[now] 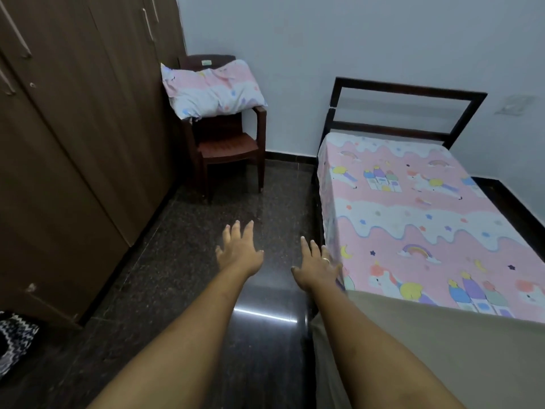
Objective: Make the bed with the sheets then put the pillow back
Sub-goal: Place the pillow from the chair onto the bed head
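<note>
A pink sheet [413,219] printed with unicorns, castles and rainbows lies flat over the far part of the bed. A plain beige sheet [427,349] covers the near part. The matching pink pillow [212,88] rests across the arms of a brown plastic chair [230,149] in the far corner. My left hand [239,252] reaches forward over the dark floor, fingers spread, holding nothing. My right hand [317,268], wearing a ring, is stretched out beside the bed's left edge, its outer side against the hanging pink sheet.
A tall brown wardrobe [73,143] runs along the left. The bed's dark headboard [407,113] stands against the pale wall. A black-and-white patterned cloth [14,340] lies at the lower left. Dark polished floor [206,276] separates wardrobe and bed.
</note>
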